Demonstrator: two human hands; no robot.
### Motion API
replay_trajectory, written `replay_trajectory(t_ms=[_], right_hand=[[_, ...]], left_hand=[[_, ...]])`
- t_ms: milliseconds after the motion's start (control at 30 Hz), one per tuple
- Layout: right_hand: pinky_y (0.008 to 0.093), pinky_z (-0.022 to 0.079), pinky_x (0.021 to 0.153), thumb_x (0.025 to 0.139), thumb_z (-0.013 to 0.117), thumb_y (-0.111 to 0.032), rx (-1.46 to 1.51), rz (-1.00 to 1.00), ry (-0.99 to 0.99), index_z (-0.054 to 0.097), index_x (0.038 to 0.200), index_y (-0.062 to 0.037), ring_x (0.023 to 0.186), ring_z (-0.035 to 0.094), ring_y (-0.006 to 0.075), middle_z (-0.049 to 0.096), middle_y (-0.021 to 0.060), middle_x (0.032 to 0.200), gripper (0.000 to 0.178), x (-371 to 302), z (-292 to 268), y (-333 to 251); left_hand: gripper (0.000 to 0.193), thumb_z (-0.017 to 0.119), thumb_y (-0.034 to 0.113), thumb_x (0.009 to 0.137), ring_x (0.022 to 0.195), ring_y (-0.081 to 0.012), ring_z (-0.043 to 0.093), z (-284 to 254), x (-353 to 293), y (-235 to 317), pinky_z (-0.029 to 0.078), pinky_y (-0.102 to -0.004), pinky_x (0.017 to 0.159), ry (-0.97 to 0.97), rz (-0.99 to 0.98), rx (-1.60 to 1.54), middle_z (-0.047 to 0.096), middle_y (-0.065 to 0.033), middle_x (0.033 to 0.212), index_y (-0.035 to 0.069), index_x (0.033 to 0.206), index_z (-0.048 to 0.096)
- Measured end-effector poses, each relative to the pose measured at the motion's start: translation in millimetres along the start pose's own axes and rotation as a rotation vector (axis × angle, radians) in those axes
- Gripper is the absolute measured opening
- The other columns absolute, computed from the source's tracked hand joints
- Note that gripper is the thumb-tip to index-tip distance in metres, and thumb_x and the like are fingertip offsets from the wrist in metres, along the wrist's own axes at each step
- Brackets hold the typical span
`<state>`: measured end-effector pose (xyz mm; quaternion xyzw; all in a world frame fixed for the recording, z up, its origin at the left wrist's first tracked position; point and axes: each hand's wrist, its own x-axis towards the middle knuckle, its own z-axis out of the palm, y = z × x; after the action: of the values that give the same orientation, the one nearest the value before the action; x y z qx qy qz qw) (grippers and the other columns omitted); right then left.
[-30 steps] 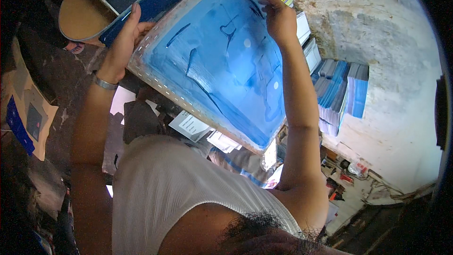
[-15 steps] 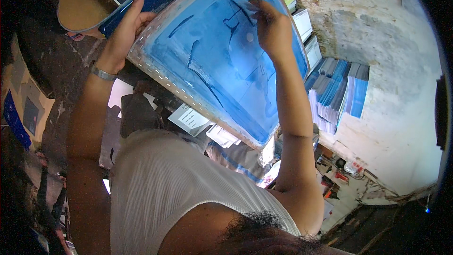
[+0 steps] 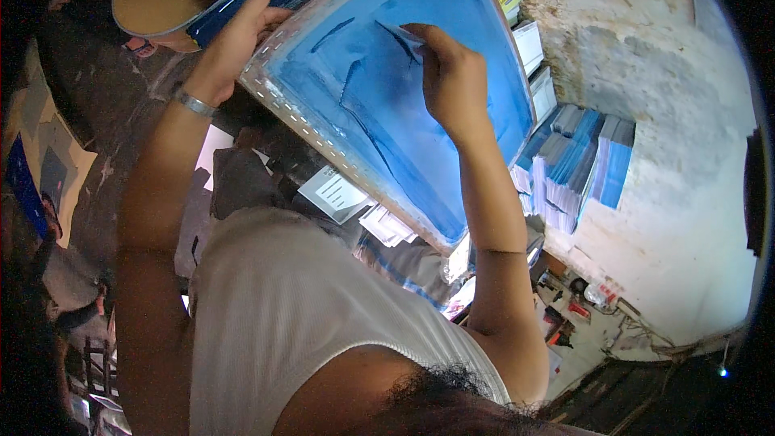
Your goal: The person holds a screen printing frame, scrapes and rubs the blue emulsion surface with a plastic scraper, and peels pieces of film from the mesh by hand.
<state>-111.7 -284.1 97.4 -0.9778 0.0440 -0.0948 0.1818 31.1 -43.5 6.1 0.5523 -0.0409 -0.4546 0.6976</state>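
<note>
Since the earlier frames: right hand (image 3: 452, 81) lower down the blue mesh, off the top edge and now near the middle; screen (image 3: 387, 89) closer and more tilted; left hand (image 3: 238, 36) at the same left edge.

Head view: screen-printing frame held up ahead of the chest, tilted, blue ink smeared across its mesh, pale taped border along the lower-left side. Left hand clamped on the frame's left edge, thumb up over the rim, fingers behind and hidden; metal bracelet (image 3: 194, 102) on that wrist. Right hand pressed to the mesh, fingers curled shut, pinching something thin and dark at the fingertips; too small to tell what. Behind the top-left corner, a tan round board (image 3: 149, 4). Right of the frame, stacks of blue and white sheets (image 3: 577, 157) against a rough pale wall (image 3: 646, 48). Under the frame's lower edge, a white printed card (image 3: 333, 192) and scattered papers. White sleeveless shirt (image 3: 282, 315) across the bottom.
</note>
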Motion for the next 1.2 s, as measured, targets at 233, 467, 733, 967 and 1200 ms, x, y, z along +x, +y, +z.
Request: replay_trajectory(t_ms=[233,467,733,967,1200], right_hand=[[0.044,0.055,0.076,0.079,0.053,0.005,0.009,0.046,-0.014,0.069,0.11,-0.0128,0.088,0.068,0.0391,0.07,0.0181,0.098,0.038,-15,-5,-9],[0.0379,0.057,0.075,0.082,0.054,0.007,0.062,-0.146,-0.056,0.07,0.11,-0.0122,0.089,0.07,0.0335,0.072,0.0142,0.102,0.038,-16,23,-31],[0.0397,0.056,0.074,0.081,0.056,0.001,0.095,-0.263,-0.414,0.067,0.114,-0.0124,0.088,0.07,0.0326,0.071,0.0116,0.108,0.037,-5,25,-16],[0.0263,0.054,0.065,0.09,0.057,0.002,0.724,0.403,-0.599,0.064,0.121,-0.0083,0.08,0.066,0.0101,0.073,0.0047,0.1,0.034,23,4,32],[0.0271,0.059,0.066,0.089,0.058,0.002,1.2,0.682,-0.739,0.061,0.123,-0.003,0.081,0.069,0.0138,0.072,0.0088,0.104,0.034,-1,40,15]], left_hand=[[0.098,0.028,0.08,0.091,0.115,-0.0214,0.06,20,13,12,0.042,-0.0322,0.103,-0.012,-0.014,0.064,0.062,-0.0168,0.128,-0.004,0.132,0.056],[0.103,0.027,0.08,0.091,0.119,-0.0259,0.059,-2,3,-22,0.042,-0.0324,0.104,0.188,-0.02,-0.138,0.06,-0.0229,0.129,-0.01,0.135,0.051],[0.104,0.024,0.081,0.091,0.118,-0.0262,0.058,-17,3,-60,0.041,-0.0343,0.104,0.284,0.029,-0.263,0.059,-0.0216,0.131,-0.01,0.136,0.049],[0.105,0.023,0.08,0.091,0.123,-0.0284,0.054,-2,27,-65,0.038,-0.036,0.108,0.259,0.048,-0.303,0.058,-0.0227,0.133,-0.011,0.138,0.046],[0.102,0.022,0.079,0.093,0.12,-0.0267,0.057,-27,-26,-108,0.041,-0.0347,0.106,0.361,-0.013,-0.471,0.06,-0.0204,0.131,-0.01,0.137,0.048]])
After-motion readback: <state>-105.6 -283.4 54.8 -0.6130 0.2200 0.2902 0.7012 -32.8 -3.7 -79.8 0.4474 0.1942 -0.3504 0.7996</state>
